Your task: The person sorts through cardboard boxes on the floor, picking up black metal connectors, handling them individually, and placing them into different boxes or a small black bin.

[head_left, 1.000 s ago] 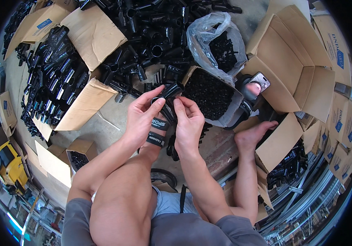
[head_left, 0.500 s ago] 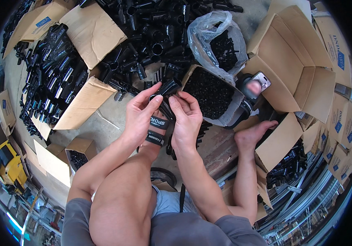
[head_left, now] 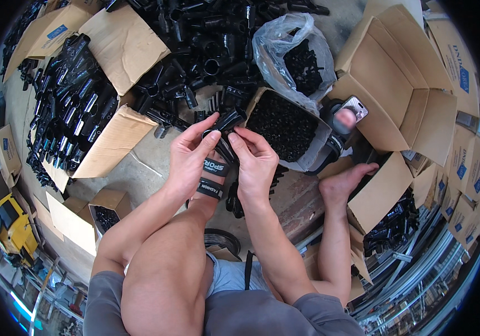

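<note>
So the left hand (head_left: 187, 159) has its thumb and fingers clamped on a glossy black tube (head_left: 230, 121), held up over the floor (head_left: 147, 159) in front of the person, its open end aimed at about 2 o'clock. The right hand (head_left: 255, 165) is at the tube's 4 o'clock side, thumb and fingertips drawn in close. Honestly it's too small and dark in there, so I can't tell if those fingers are clamped on the tube or on some little piece.

Going round from the tube: a big heap of black tubes (head_left: 212, 42) at 12 o'clock, a clear plastic bag (head_left: 269, 53) with small black bits inside between 1 and 2, and right by the hands at 3 a box (head_left: 319, 148) full of tiny black parts. Past that, also near 3, a phone (head_left: 357, 107) sits beside a large open carton (head_left: 374, 89). Over at 9 there's another carton (head_left: 111, 143) loaded with black tubes, with a smaller box (head_left: 118, 200) at 8 and, way further out, some yellow machine (head_left: 22, 232).
</note>
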Demonstrator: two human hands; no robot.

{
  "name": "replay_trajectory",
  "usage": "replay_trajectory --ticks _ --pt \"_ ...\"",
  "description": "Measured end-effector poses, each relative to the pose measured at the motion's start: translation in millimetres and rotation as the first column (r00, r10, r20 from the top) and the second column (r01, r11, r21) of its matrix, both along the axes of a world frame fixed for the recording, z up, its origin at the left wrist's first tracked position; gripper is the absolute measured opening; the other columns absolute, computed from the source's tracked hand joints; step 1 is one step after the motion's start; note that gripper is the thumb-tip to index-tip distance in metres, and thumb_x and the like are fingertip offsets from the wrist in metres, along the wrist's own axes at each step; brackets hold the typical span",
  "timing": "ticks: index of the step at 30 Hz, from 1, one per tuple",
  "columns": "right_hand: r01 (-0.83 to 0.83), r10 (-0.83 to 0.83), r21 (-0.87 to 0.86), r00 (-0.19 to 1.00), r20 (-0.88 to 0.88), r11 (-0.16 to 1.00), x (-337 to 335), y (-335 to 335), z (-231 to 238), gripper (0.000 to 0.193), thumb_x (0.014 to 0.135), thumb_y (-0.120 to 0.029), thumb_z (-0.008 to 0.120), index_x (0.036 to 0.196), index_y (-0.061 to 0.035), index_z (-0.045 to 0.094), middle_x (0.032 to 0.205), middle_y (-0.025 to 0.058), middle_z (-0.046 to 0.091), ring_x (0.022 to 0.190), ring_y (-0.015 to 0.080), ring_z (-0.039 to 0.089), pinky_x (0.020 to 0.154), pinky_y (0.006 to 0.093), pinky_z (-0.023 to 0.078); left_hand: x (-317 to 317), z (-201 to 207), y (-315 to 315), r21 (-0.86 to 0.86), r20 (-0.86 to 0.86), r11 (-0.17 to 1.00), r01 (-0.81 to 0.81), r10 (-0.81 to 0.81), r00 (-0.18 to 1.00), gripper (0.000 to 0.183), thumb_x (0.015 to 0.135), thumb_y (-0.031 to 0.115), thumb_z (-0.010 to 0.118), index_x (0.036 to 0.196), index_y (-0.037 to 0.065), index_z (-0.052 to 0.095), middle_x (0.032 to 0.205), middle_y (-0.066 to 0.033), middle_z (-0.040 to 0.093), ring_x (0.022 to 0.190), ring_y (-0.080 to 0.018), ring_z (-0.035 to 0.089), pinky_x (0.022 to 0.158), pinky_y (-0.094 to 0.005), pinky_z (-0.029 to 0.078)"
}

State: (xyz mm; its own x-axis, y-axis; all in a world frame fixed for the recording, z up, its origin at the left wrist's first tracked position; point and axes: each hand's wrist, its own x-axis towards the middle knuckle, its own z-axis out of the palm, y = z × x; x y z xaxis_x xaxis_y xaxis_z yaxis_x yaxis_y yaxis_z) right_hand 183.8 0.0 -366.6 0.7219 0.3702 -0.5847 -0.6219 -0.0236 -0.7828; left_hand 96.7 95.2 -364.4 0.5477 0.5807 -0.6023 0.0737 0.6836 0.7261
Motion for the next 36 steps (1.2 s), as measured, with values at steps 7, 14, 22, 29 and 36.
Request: replay_trajectory --ticks 7,14,22,29,36 --pt "-0.032 0.057 -0.151 0.984 0.167 0.988 -10.0 4.4 -11.2 0.021 0.100 -0.015 0.072 0.109 0.0038 0.072 0.100 0.0077 0.074 0.090 0.0123 0.067 0.084 0.0273 0.053 1.8 -0.7 -1.5 0.033 -0.027 0.999 0.022 -0.021 0.999 0.042 0.100 0.007 0.071 0.142 0.006 0.064 0.113 -0.0023 0.074 0.092 -0.0038 0.063 0.079 -0.0209 0.052" --pt "-0.035 0.056 -0.149 0.989 0.135 0.988 -10.2 -1.0 -14.5 0.022 0.099 -0.015 0.074 0.108 0.0043 0.072 0.103 0.0092 0.070 0.094 0.0132 0.067 0.083 0.0282 0.054 3.6 1.7 -1.2 0.049 -0.043 0.997 0.057 -0.055 0.998 0.043 0.100 0.008 0.071 0.142 0.006 0.064 0.109 -0.0006 0.073 0.088 -0.0019 0.061 0.076 -0.0195 0.050" --pt "-0.128 0.200 -0.234 0.927 0.318 0.964 -3.5 -6.2 -8.7 0.024 0.098 -0.015 0.075 0.109 0.0057 0.070 0.105 0.0104 0.071 0.093 0.0131 0.067 0.083 0.0278 0.053 1.8 5.4 1.7 0.073 -0.014 0.994 0.077 -0.076 0.997 0.041 0.100 0.005 0.071 0.140 0.004 0.066 0.117 -0.0044 0.074 0.100 -0.0053 0.064 0.087 -0.0227 0.052" --pt "-0.041 0.056 -0.069 0.972 0.229 0.997 -3.7 3.4 -4.6 0.022 0.100 -0.015 0.072 0.111 0.0038 0.070 0.106 0.0108 0.071 0.099 0.0182 0.067 0.088 0.0312 0.053 5.4 8.7 2.6 0.047 -0.007 0.998 0.038 -0.038 0.999 0.041 0.100 0.005 0.071 0.140 0.003 0.066 0.120 -0.0055 0.073 0.101 -0.0059 0.065 0.088 -0.0230 0.053" --pt "-0.060 0.121 -0.187 0.936 0.331 0.980 -5.3 7.3 -0.5 0.021 0.099 -0.014 0.073 0.111 0.0029 0.069 0.109 0.0099 0.071 0.099 0.0171 0.069 0.090 0.0308 0.054 2.0 5.8 3.9 0.059 0.016 0.998 0.019 -0.020 1.000 0.039 0.100 0.005 0.071 0.138 0.002 0.067 0.117 -0.0045 0.074 0.099 -0.0049 0.064 0.087 -0.0227 0.053"
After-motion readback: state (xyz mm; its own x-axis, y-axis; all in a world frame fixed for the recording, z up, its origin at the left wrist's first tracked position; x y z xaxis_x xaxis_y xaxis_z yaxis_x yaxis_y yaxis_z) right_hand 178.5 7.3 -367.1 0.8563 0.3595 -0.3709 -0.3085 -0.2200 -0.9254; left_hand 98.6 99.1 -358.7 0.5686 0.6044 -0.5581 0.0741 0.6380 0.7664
